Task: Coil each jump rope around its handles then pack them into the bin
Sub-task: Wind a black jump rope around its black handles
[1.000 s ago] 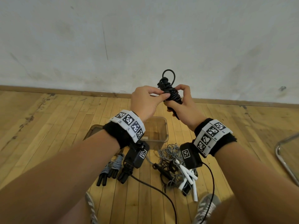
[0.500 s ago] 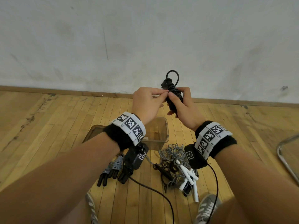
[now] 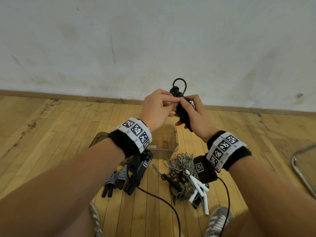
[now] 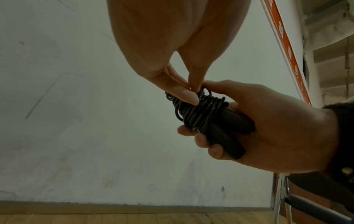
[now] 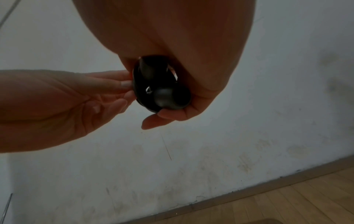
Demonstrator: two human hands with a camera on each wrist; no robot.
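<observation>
A black jump rope [image 3: 181, 109] [image 4: 208, 115] [image 5: 162, 94] is coiled around its two black handles and held up in front of the wall. My right hand [image 3: 193, 115] [image 4: 268, 125] grips the handles, fingers curled round them. My left hand [image 3: 157, 108] [image 4: 184, 91] pinches the cord at the top of the coil with thumb and fingertips. A small loop of cord [image 3: 179, 84] sticks up above the bundle. The clear plastic bin [image 3: 171, 141] stands on the floor below the hands, partly hidden by my left wrist.
On the wooden floor lie coiled rope bundles with black handles [image 3: 118, 182] at the left, and a tangle of grey and black rope with white handles [image 3: 188, 177] at the right. A metal chair frame [image 3: 302, 168] sits at the far right. My shoes [image 3: 217, 221] are at the bottom.
The hands and the bundle have shifted slightly. My left fingers have moved onto the top of the coil, and the free loop above it has stayed small.
</observation>
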